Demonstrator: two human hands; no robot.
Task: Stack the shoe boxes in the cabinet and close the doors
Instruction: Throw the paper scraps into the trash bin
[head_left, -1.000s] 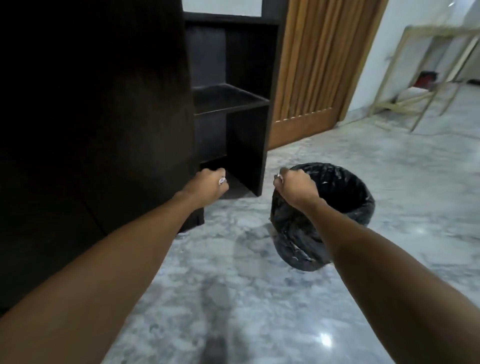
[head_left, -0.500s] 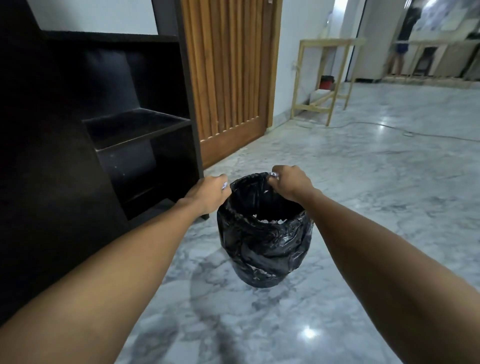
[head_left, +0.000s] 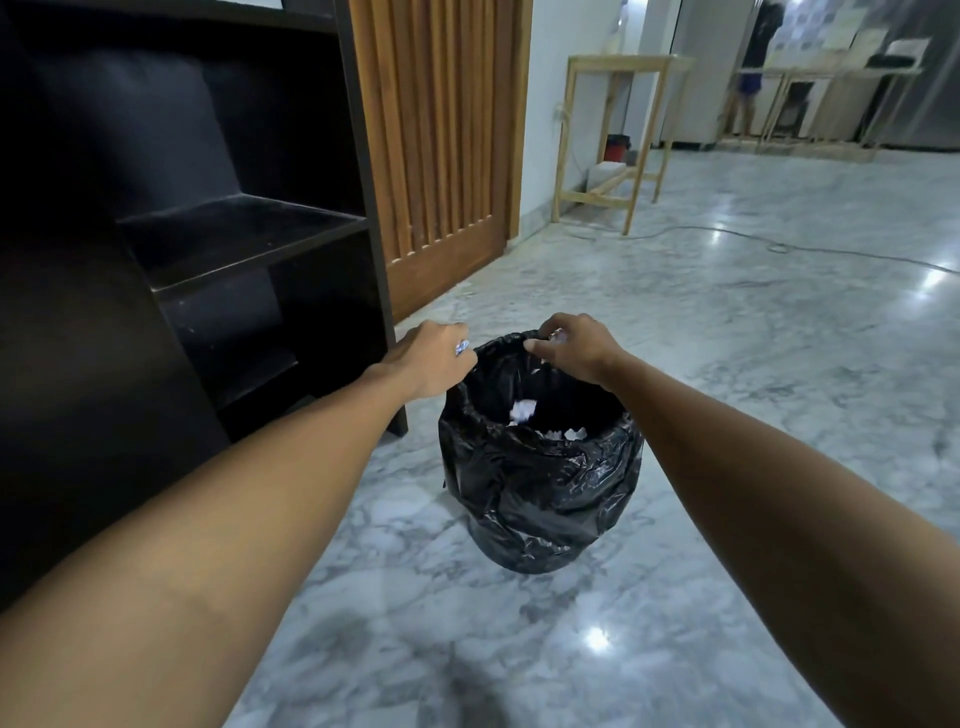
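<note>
Shoe boxes are not showing anywhere in this view, so where they are lying cannot be told. The cabinet (head_left: 249, 223) is standing at the left, dark, with its shelves open and bare, and no door can be made out on it.

Just right of the cabinet's near corner a bin (head_left: 540, 462) lined with a black bag is sitting on the marble floor (head_left: 727, 364), with bits of white paper (head_left: 522, 410) lying inside. The left hand (head_left: 431, 361) is curling at the bin's left rim and is pinching something small, blue and white; whether it is also gripping the bag's edge is hidden. The right hand (head_left: 569, 345) is bending over the far rim, thumb and fingers closing toward the bag's edge, with something pale between them; what this grip is holding cannot be told for sure.

Both arms are reaching forward and down, nearly straight, wrists slightly dropped, hands level on opposite sides of the rim.

The step in hand looks like shifting the bin or dropping scraps into it, probably clearing the space before the cabinet. To do it well, the grips should be taking the rigid rim and not only the loose bag, which may slip or tear, and the bin should be kept level so the paper is not spilling.

Farther off, a slatted wooden door (head_left: 441, 130) and wooden frames (head_left: 618, 130) are standing.
</note>
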